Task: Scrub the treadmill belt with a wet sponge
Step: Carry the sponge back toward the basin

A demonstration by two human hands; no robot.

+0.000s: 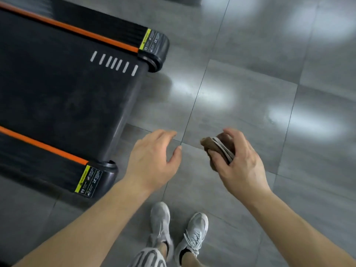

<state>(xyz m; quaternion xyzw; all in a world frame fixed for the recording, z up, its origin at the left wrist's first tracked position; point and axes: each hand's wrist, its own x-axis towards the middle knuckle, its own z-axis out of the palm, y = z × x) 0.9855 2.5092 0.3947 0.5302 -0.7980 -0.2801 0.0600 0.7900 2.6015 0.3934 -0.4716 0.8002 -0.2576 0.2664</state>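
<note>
Brown sponge [217, 149] is pinched by curled right hand [238, 162] fingers, at three o'clock from the loosely spread left hand [152, 160]. Scrubbing seems not begun: treadmill belt [63, 89], at ten o'clock, is untouched.

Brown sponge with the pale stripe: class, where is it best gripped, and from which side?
Grip the brown, pale-striped sponge across its narrow sides from above, as the right hand does, probably leaving a broad face free for the black treadmill belt.

floor [250, 83]: lg grey tiles, thin dark grout | glossy | soft white light patches reflected, ctr + rt
</note>
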